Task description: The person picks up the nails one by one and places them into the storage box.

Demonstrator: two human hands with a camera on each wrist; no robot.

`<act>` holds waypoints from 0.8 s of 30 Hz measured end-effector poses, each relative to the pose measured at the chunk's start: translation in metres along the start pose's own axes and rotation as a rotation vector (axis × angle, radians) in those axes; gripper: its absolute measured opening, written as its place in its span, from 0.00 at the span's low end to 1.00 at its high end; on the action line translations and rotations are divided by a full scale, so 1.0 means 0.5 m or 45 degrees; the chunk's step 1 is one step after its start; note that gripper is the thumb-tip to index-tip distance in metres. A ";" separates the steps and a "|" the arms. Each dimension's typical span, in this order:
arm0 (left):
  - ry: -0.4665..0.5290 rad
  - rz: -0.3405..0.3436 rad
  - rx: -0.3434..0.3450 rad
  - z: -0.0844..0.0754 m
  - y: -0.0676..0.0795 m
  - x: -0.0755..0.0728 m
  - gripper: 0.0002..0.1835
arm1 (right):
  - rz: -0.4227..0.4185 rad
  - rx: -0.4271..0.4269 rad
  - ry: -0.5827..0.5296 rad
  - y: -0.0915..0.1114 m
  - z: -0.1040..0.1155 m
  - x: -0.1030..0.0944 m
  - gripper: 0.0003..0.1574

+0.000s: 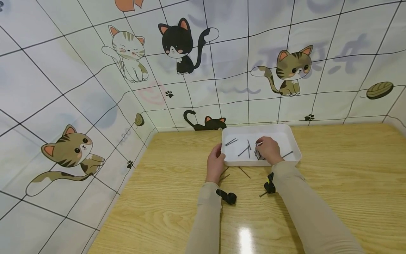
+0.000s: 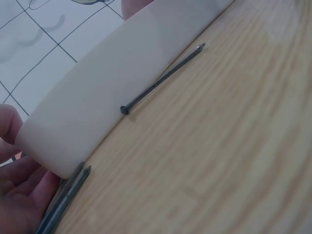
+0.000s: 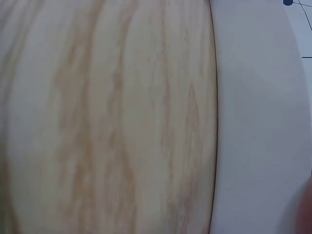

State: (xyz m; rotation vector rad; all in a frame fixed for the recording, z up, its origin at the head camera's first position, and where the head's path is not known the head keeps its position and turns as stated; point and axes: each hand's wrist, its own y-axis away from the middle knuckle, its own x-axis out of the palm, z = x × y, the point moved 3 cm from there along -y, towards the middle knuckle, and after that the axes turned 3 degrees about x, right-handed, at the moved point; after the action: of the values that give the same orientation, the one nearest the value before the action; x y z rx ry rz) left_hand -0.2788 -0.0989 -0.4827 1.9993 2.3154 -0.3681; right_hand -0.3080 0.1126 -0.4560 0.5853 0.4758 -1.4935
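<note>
A shallow white tray (image 1: 233,163) stands on the wooden table, with several dark nails (image 1: 243,151) scattered inside. My left hand (image 1: 215,164) grips the tray's left front corner, thumb over the rim and fingers against the side; the left wrist view shows those fingers (image 2: 9,124) curled round the end. Over the tray's middle, my right hand (image 1: 269,150) has its fingers curled down and pinches a nail (image 1: 256,143) at the tips, partly hidden by the hand. More nails lie right beneath it. Only a blurred bit of that hand shows in the right wrist view.
Outside the tray, one nail (image 2: 163,78) lies along its front wall and two nails (image 2: 66,200) lie beside my left hand. Another nail (image 1: 263,194) is near the right wrist's black camera (image 1: 270,184). Behind the table hangs a cat-print wall covering (image 1: 234,88).
</note>
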 end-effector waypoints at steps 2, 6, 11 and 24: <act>0.007 0.000 0.000 -0.001 0.001 -0.001 0.25 | -0.005 -0.019 0.019 0.000 0.001 0.001 0.19; 0.012 0.001 -0.003 -0.001 0.001 -0.002 0.25 | -0.011 -0.039 0.034 0.003 0.005 0.000 0.18; 0.002 -0.004 0.001 -0.005 0.001 -0.006 0.25 | -0.003 -0.028 0.011 0.004 0.011 0.001 0.19; 0.030 0.006 0.002 0.001 -0.002 -0.002 0.25 | -0.010 -0.028 -0.226 0.005 0.004 -0.009 0.23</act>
State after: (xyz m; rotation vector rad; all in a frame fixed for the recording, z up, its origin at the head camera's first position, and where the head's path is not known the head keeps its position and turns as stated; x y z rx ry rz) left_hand -0.2798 -0.1001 -0.4831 2.0204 2.3244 -0.3476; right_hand -0.3056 0.1150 -0.4514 0.4293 0.3566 -1.5298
